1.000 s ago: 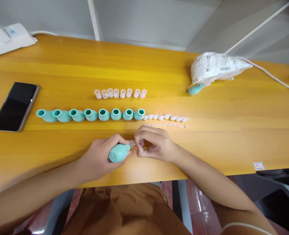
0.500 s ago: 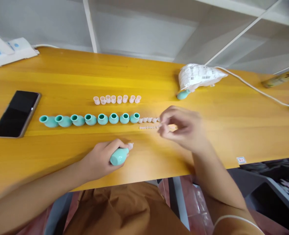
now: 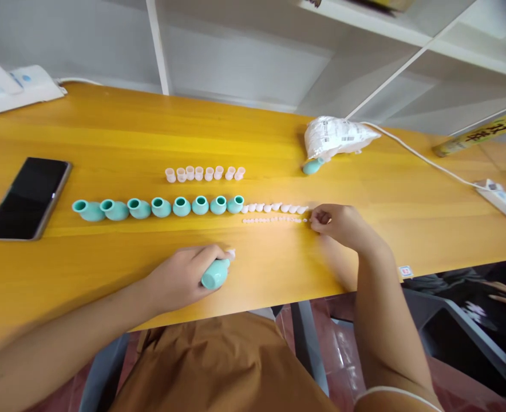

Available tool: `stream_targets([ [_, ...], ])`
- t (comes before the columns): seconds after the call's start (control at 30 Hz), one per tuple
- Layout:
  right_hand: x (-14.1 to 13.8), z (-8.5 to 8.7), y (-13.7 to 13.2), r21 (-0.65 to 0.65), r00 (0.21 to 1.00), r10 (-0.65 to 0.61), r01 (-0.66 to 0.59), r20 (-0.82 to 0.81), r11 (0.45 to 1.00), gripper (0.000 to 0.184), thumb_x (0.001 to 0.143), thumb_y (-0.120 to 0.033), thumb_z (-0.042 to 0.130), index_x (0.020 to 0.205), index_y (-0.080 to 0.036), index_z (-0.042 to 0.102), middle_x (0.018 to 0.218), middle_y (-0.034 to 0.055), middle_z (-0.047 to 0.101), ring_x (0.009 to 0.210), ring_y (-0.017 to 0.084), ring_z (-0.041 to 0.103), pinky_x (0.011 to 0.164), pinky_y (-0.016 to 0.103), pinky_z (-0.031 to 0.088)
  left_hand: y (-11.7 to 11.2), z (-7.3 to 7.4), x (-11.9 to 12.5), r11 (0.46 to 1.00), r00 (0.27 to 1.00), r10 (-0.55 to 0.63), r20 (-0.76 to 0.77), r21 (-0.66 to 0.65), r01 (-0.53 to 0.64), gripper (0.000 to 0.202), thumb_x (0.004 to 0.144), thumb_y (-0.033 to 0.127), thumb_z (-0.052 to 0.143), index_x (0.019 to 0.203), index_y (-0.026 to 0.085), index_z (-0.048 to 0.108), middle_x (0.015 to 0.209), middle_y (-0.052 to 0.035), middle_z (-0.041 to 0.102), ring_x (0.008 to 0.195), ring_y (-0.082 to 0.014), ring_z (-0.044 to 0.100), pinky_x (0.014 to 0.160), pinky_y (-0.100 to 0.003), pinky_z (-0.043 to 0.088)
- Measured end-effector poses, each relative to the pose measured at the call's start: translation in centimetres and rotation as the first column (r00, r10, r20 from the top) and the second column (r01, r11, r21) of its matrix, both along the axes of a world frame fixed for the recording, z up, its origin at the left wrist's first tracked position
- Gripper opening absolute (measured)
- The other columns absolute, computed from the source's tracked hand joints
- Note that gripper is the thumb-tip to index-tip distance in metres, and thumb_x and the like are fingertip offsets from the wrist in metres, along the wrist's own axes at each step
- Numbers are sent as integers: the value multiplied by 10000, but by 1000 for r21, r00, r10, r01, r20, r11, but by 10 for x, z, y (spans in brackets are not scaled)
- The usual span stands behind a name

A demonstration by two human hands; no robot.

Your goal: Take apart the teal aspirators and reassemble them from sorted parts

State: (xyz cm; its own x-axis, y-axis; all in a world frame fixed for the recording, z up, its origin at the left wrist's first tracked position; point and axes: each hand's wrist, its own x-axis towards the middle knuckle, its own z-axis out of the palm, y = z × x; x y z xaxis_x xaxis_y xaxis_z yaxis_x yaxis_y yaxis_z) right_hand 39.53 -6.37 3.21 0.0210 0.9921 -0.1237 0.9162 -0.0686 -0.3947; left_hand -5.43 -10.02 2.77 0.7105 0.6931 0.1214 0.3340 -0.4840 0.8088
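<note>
Your left hand [image 3: 190,272] clamps a teal bulb bottle [image 3: 215,276], pale tip [image 3: 232,253] presumably left free; at two o'clock, beside tiny beads [image 3: 272,220], your right hand [image 3: 339,222] curls, its hold unclear.

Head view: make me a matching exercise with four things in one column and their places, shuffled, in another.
1. black phone
2. held teal bulb
3. right hand
4. pale pink cups

A. at the right end of the small pale pieces
B. beyond the lined-up teal bulbs
C. in the left hand
D. left of the lined-up teal bulbs

Pairs: 1-D, 2-C, 3-A, 4-B
</note>
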Motion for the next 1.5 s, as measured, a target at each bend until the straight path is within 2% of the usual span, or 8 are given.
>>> stream_targets([
  [0.13,-1,2,0,-27,1000,2,-2,-21,1000,100,822,-290,669,782,-223,732,739,39,737,667,179,651,659,322,494,1,-1,0,1000,1000,10,-7,16,-10,196,1084,208,644,1273,254,617,1429,-56,815,1271,-228,820,1076,-353,667],
  [0.4,3,9,-5,-57,990,-24,16,-140,998,221,920,-356,639,958,-213,803,766,57,786,651,206,705,661,352,567,1,-1,0,1000,1000,-4,-5,12,4,224,1074,194,650,1287,253,615,1449,-64,805,1308,-238,806,1116,-382,662],
  [0.53,2,10,-12,96,990,14,0,-138,995,242,952,-348,631,1052,-220,809,890,84,803,703,216,716,713,388,590,1,0,-1,1000,1000,-8,-5,25,8,273,1050,173,660,1310,245,619,1464,-79,798,1312,-246,805,1133,-395,658],
  [0.67,-6,14,-21,236,990,125,-106,-65,966,288,1026,-336,585,1066,-257,859,991,96,790,707,197,652,705,391,548,2,0,-1,1000,1000,-7,-11,29,8,290,1038,167,664,1315,245,628,1465,-80,798,1309,-253,806,1126,-403,664],
  [0.9,-9,13,-27,223,981,175,-152,-88,963,295,1039,-337,600,1075,-253,880,924,85,759,723,204,653,725,399,545,2,-1,0,999,1000,-17,-11,38,18,239,1063,182,653,1289,248,619,1443,-67,807,1323,-240,799,1144,-398,655],
  [1.1,-8,12,-30,229,979,141,-105,-149,968,292,1043,-365,601,1020,-250,868,925,90,770,721,201,646,664,372,514,0,-1,0,1000,1000,2,-10,29,-2,262,1053,156,655,1296,253,639,1442,-57,807,1303,-235,806,1149,-394,651],
  [1.27,-9,12,-32,231,982,138,-105,-130,967,296,1049,-367,612,1096,-249,880,933,82,753,685,180,611,647,365,498,-1,-2,0,999,1000,6,5,49,-6,262,1052,156,655,1295,254,641,1427,-52,813,1293,-236,810,1134,-384,659],
  [1.5,-11,7,-33,234,974,181,-145,-138,961,304,1049,-318,602,1121,-235,886,928,74,729,727,191,665,668,373,513,0,-2,-2,998,1000,-13,2,59,13,239,1064,173,647,1287,257,622,1436,-51,809,1314,-229,800,1155,-390,646],
])
